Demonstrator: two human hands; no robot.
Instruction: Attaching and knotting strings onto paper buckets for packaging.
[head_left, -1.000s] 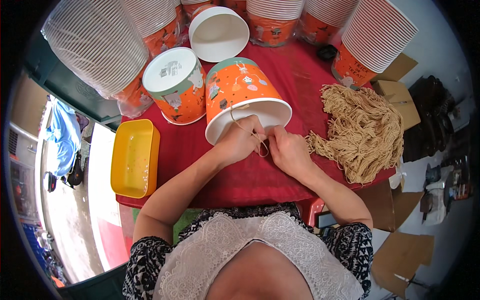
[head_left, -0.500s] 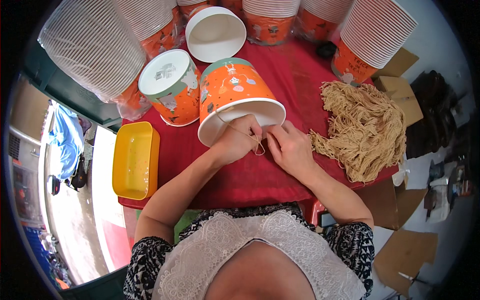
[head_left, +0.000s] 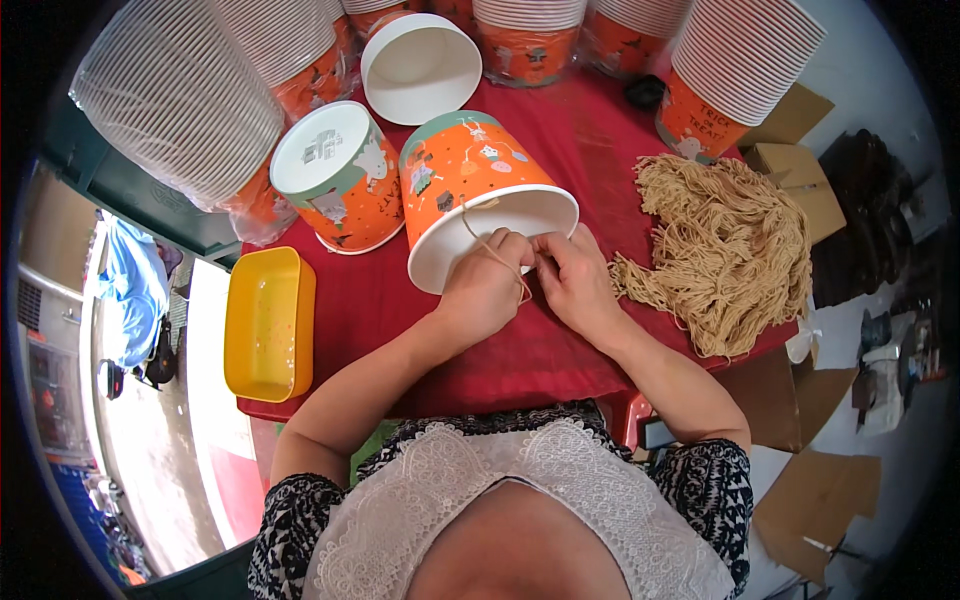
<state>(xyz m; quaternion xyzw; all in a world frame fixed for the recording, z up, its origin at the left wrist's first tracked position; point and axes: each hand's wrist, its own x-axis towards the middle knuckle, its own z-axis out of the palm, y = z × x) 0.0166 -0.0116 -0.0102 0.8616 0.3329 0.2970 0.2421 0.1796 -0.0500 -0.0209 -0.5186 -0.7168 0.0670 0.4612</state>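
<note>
I log: left hand (head_left: 484, 290), pinching 1 cord (head_left: 492, 252); right hand (head_left: 580, 285), curled, grip I cannot tell, now closer, so both meet before 1 orange bucket (head_left: 470, 180).

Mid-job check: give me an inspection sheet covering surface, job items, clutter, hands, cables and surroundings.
Surface: red tablecloth.
Job items: orange patterned bucket on its side, mouth toward the person; beige cord running from near its rim; beige cord heap at right.
Clutter: yellow tub at left, upturned bucket, bucket stacks behind.
Hands: left hand holding the cord; right hand close beside it, grip hidden.
Cables: nothing seen.
Surroundings: cardboard boxes at right, light-blue cloth at far left.
</note>
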